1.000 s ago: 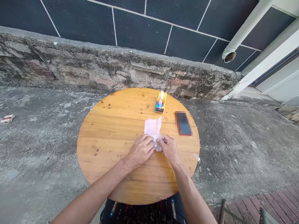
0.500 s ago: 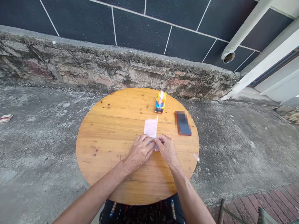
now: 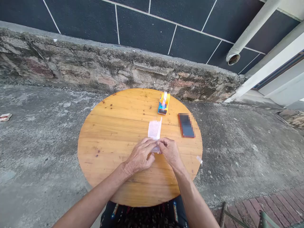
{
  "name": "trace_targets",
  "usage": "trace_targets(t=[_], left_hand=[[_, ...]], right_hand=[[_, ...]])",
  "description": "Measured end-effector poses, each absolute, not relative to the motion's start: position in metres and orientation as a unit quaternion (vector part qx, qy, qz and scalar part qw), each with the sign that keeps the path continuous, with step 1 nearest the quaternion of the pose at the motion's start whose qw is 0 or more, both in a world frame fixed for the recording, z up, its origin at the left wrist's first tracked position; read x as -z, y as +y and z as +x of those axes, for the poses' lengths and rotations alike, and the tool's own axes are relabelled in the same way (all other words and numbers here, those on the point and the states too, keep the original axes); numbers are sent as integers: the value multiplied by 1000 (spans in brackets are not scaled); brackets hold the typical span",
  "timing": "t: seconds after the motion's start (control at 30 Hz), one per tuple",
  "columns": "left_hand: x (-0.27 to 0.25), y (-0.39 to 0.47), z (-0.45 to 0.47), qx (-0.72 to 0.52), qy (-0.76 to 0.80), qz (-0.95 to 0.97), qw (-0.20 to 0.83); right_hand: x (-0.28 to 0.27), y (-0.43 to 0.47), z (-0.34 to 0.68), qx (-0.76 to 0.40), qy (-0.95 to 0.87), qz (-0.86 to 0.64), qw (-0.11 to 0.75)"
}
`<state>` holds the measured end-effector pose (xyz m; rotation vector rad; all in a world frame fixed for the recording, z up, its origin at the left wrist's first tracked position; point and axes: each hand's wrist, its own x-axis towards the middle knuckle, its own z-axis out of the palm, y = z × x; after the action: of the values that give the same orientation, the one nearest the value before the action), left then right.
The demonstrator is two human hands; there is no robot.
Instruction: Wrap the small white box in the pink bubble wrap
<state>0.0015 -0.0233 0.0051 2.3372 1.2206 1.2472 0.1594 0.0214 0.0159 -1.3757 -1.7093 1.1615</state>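
— Has the table (image 3: 111, 133) changed?
— No, the round wooden top looks the same as a second ago.
— And the hands?
— The left hand (image 3: 140, 155) lays its fingers on the sheet (image 3: 154, 128); its thumb, close to them half a second ago, now stands apart. The right hand (image 3: 169, 152) pinches the sheet's near right part between thumb and finger, as before.
— Where's the sheet?
— On the table between the hands and the tape dispenser; its right side flared wider a second ago.
— The rest?
— Phone (image 3: 187, 126) right of the sheet, tape dispenser (image 3: 163, 104) beyond it, small strip (image 3: 199, 160) at the table's right edge: all unmoved.
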Motion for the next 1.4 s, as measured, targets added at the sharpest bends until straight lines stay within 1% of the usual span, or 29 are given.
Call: trace_targets(t=[0.1, 0.37, 0.6, 0.77, 0.87, 1.07, 1.17, 1.27, 1.4], left_hand=[[-3, -25, -3, -426, 407, 798, 123], [3, -23, -5, -419, 407, 807, 87], [2, -23, -4, -409, 424, 805, 68], [-2, -22, -4, -425, 421, 797, 88], [-4, -22, -4, -438, 420, 787, 109], [-3, -25, -5, -460, 420, 768, 148], [-2, -26, -4, -462, 429, 763, 138], [-3, -25, -2, -455, 441, 763, 127], [-7, -19, -1, -458, 432, 763, 145]], right_hand=[[-19, 20, 160, -433, -667, -521, 312], [-28, 12, 162, -411, -717, -484, 288], [-27, 8, 160, -333, -751, -503, 271], [-29, 4, 159, -281, -775, -504, 259], [-35, -1, 155, -229, -795, -516, 222], [-50, -11, 145, -125, -818, -553, 102], [-51, -12, 144, -106, -824, -550, 84], [-51, -11, 146, -97, -827, -547, 83], [-51, -10, 146, -107, -823, -551, 84]])
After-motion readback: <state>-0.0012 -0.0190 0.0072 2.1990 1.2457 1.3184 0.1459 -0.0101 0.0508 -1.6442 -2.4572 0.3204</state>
